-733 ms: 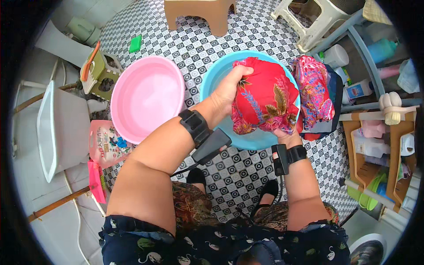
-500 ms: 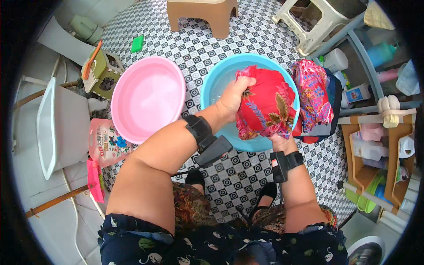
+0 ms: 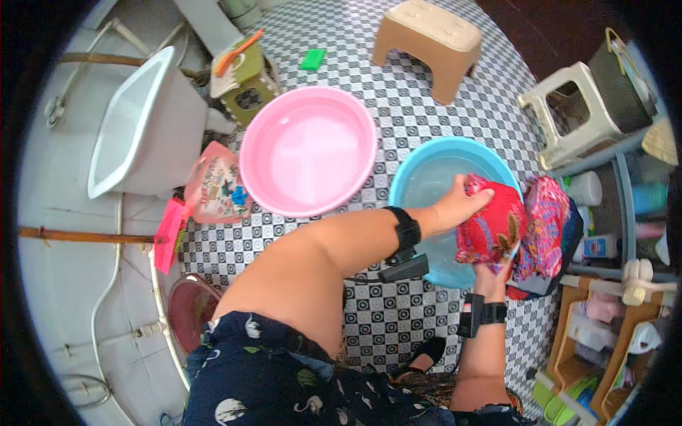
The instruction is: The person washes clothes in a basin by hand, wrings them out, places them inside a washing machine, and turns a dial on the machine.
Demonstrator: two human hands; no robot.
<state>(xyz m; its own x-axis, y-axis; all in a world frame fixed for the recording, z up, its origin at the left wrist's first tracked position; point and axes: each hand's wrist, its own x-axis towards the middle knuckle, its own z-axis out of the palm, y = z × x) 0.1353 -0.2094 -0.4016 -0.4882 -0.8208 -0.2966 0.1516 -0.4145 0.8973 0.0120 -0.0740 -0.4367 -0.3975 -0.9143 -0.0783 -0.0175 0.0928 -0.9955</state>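
the bunched red cloth [image 3: 495,221] is over the blue tub's [image 3: 455,150] right side. the left hand [image 3: 455,206] grips it toward the tub's middle; the right hand [image 3: 491,278] holds it by the tub's near edge. no long side shows.

Two hands [image 3: 455,209] [image 3: 491,280], one pink basin [image 3: 312,211], one blue basin [image 3: 455,143] (one brown stool [image 3: 433,30]).

Brown stool [image 3: 430,30], white washbasin [image 3: 170,138]
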